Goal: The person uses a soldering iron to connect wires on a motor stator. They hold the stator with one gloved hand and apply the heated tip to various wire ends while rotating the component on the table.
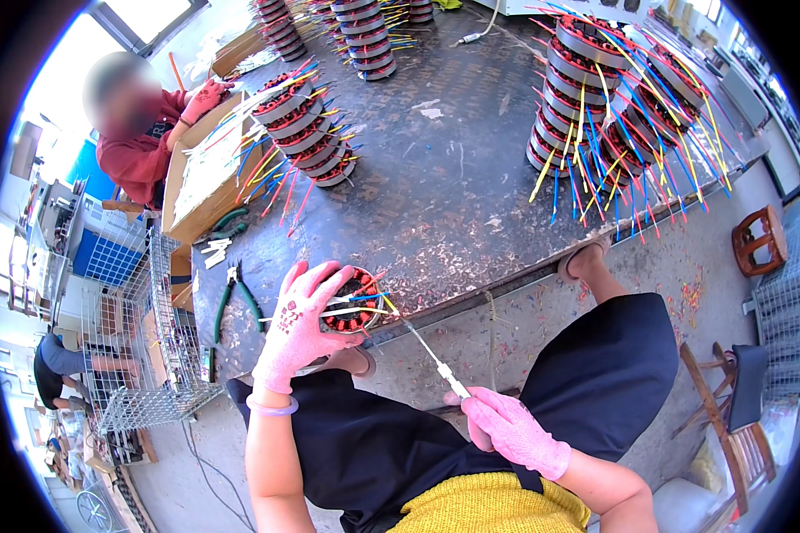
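Note:
My left hand (pixel 295 324), in a pink glove, is closed around a small motor stator (pixel 365 286) at the table's near edge. The stator has red windings, and yellow, blue and white leads stick out of it. In my right hand (pixel 516 433), also gloved in pink, is a thin metal rod tool with a white handle (pixel 453 380). It points up and left, and its tip reaches the stator's lead ends; whether it touches them I cannot tell. Left of my left hand lie green-handled pliers (pixel 222 311).
Stacked stators with coloured leads stand on the dark table (pixel 436 178): one stack (pixel 307 133) behind my left hand, others (pixel 582 93) at right. A cardboard box (pixel 191 191) is at left. Behind it a co-worker's gloved hand (pixel 206 99) shows. A wooden stool (pixel 759 242) stands right.

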Available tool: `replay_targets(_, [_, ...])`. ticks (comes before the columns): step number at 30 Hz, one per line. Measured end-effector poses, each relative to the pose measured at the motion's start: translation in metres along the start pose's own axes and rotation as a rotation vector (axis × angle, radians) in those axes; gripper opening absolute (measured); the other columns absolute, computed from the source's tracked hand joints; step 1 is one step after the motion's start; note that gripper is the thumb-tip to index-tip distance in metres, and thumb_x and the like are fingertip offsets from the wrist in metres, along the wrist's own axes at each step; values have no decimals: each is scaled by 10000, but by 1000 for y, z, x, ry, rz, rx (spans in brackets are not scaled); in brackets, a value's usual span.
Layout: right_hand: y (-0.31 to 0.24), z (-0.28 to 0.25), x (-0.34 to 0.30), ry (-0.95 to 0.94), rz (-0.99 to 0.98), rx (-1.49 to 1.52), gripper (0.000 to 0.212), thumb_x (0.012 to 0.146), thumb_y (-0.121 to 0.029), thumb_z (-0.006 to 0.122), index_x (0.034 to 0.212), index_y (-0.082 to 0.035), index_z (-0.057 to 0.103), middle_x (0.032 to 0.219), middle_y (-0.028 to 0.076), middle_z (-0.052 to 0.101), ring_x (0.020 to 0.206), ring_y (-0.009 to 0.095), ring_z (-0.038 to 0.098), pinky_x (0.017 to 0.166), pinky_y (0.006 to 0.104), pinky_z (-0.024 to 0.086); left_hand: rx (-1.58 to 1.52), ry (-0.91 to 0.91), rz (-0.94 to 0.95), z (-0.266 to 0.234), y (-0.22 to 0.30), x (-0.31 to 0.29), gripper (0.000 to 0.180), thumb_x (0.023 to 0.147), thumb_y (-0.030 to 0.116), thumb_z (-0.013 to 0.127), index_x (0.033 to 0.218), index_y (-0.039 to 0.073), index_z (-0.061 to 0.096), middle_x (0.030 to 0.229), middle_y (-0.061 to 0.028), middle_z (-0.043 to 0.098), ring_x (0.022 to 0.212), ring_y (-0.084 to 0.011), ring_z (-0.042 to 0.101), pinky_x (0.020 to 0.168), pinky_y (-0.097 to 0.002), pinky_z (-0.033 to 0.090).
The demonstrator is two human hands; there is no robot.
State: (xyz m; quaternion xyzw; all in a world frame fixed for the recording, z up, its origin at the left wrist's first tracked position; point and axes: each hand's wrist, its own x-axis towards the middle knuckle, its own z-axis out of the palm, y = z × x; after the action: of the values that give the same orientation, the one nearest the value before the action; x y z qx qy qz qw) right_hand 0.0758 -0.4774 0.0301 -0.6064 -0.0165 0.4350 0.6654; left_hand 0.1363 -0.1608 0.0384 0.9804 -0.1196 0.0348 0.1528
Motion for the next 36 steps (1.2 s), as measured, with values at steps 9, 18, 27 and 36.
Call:
replay_targets(9, [1, 0, 1, -4, 14, 39, 356, 1057, -286, 442, 1268, -36, 581, 649, -31, 432, 567, 48, 422, 537, 225, 349, -3, 4, 18, -1, 1, 1, 873, 564, 286, 888, 1351, 116, 552, 1367, -122, 526, 1319, -378, 428, 1170, -488, 280])
replay_targets(18, [4, 0, 3, -12, 27, 30, 355, 1055, -293, 445, 1260, -40, 586, 657, -23, 432, 569, 51, 431, 545, 227, 361, 4, 6, 17, 0, -1, 1, 879, 562, 291, 890, 1355, 121, 551, 1369, -123, 528, 1320, -384, 425, 1167, -497, 282])
replay_targets(27, [2, 0, 2, -5, 9, 13, 350, 1057, -286, 442, 1256, -40, 590, 654, -27, 426, 566, 48, 429, 540, 226, 359, -3, -1, 3, -1, 0, 1, 875, 562, 294, 889, 1356, 134, 557, 1380, -125, 516, 1318, -395, 422, 1163, -499, 283])
replay_targets(36, [6, 0, 2, 7, 32, 92, 345, 1057, -275, 445, 1261, -35, 586, 649, -38, 419, 559, 45, 405, 527, 220, 336, 39, -15, -25, -6, 4, 2, 909, 527, 318, 902, 1359, 165, 569, 1347, -130, 525, 1315, -376, 426, 1175, -516, 248])
